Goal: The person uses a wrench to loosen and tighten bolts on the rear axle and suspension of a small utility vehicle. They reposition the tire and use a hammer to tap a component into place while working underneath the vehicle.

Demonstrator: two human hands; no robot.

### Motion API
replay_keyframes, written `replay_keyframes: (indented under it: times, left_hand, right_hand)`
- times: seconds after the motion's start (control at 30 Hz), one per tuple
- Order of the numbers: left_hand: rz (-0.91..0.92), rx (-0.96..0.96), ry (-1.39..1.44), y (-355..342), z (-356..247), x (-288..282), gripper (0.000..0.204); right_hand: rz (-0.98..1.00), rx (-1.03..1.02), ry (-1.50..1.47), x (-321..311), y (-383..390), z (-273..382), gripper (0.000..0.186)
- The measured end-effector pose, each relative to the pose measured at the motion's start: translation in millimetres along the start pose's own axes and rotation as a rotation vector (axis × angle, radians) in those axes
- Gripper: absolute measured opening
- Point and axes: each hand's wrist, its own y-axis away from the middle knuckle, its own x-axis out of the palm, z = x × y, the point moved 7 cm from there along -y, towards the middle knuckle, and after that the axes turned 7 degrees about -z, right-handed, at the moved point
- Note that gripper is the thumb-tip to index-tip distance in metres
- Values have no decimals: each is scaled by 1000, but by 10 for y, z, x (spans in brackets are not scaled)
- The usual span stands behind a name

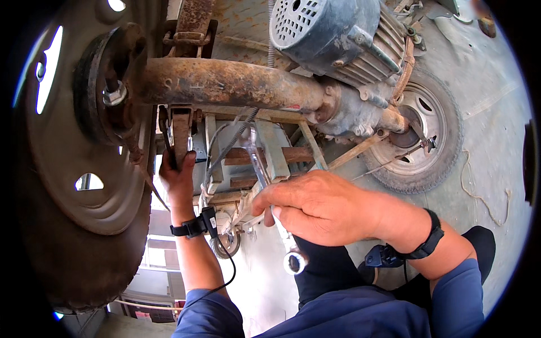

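My right hand (315,208) is closed round a chrome wrench (293,253), held slanting below the axle with its ring end toward me. My left hand (177,174) reaches up to a rusty bracket (181,132) under the axle tube (220,81), its fingers curled round the lower part beside a dark piece I cannot make out. Left of it is a large wheel (96,186), with a hub bolt (114,96) at the tube's end. A coiled cable (231,149) hangs between my hands.
A motor (327,36) and grey housing (352,115) sit on the axle, with a second wheel (420,163) at right. A metal frame (276,169) and small wheel (231,247) lie beneath. A cord (479,197) lies on the floor (496,129). My knees are bent below.
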Motion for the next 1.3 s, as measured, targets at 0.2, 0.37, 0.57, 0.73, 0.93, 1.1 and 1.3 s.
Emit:
replay_keyframes:
  times: [0.2, 0.37, 0.57, 0.73, 0.93, 1.1, 1.3]
  left_hand:
    - [92, -48, -240, -14, -121, 1, 35]
    - [132, -75, -314, -65, -126, 33, 35]
    - [129, -164, -248, -107, 24, -9, 36]
    - [143, -149, -286, -155, 22, 26, 31]
    - [105, -204, -184, -91, -53, 73, 29]
    - [98, -216, -240, -108, -139, 99, 29]
    - [68, -146, -264, -88, -172, 61, 29]
  right_hand:
    - [14, -35, 19, 71, 70, -30, 27]
    - [-109, -162, 312, 78, 155, 63, 21]
    - [-234, -300, 391, -36, 221, 295, 26]
    - [-301, -220, 256, -154, 191, 309, 19]
    - [-448, -145, -132, -392, 173, 183, 14]
    - [-467, -275, -11, -546, 154, 198, 18]
    - [-594, -296, 25, -557, 34, 92, 20]
